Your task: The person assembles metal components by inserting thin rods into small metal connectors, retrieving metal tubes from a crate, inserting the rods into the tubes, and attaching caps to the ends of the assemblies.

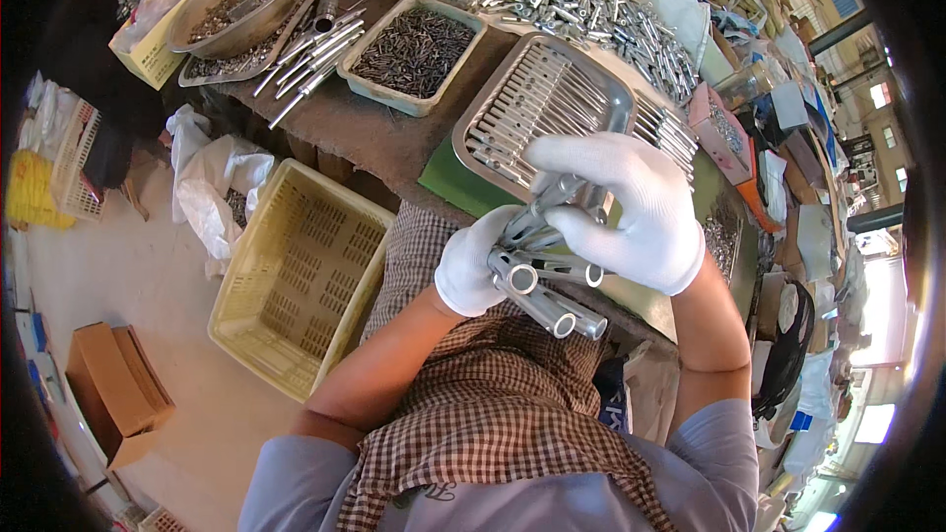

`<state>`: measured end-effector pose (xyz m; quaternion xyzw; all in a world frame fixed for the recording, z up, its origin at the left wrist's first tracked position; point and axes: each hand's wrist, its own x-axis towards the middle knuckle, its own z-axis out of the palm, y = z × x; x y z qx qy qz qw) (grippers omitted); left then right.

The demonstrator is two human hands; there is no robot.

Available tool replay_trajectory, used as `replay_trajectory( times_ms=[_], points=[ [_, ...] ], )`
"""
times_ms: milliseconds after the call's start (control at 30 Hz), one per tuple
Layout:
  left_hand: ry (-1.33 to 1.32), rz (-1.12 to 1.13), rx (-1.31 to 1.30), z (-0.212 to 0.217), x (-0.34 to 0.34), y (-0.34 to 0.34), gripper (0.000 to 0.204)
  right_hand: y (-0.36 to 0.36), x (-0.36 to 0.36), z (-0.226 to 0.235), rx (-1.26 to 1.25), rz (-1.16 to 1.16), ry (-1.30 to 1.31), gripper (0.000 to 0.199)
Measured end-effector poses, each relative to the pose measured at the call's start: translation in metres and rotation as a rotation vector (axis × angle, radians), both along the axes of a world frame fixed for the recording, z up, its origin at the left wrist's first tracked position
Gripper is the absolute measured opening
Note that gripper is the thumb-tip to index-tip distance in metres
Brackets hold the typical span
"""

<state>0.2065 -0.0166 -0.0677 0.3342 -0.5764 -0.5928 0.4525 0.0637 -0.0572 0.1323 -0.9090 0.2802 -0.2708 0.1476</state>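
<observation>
Workshop interior | pale concrete floor at left | brown-topped workbench crowded with trays | yellow plastic crate beside it | cardboard box on floor | daylight through windows at right

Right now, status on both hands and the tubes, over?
Left hand gripping a bundle of metal tubes. Right hand closed over the bundle's top. Steel tray of tubes just ahead; nothing between.

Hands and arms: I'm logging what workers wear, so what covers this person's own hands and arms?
Both the left hand and the right hand wear white knitted gloves that end at the wrists. The forearms are bare. Short grey-blue sleeves cover the upper arms, beside a brown-and-white checked apron.
</observation>
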Motion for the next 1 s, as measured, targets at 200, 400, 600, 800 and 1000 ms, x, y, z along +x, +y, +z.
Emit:
replay_trajectory(
  times_ms=[200, 400, 600, 800, 1000],
  points=[
    [-0.023, 0.152, -0.225, -0.005, -0.005, -0.001, 0.044, -0.011, -0.013, -0.006, 0.247, 0.196, -0.116, 0.042],
    [0.054, 0.179, -0.236, -0.009, -0.004, 0.002, 0.057, -0.041, -0.004, -0.050, 0.446, -0.374, 0.078, 0.043],
    [-0.014, 0.192, -0.235, -0.025, -0.006, 0.003, 0.060, -0.051, 0.016, -0.059, 0.471, -0.452, 0.422, 0.053],
    [0.030, 0.268, -0.298, -0.019, -0.007, 0.005, 0.063, -0.067, 0.013, -0.065, 0.430, -0.444, 0.412, 0.049],
    [0.711, 0.079, 0.358, 0.009, -0.009, 0.002, 0.015, -0.086, 0.010, -0.067, 0.585, -0.327, 0.422, 0.045]
  ],
)
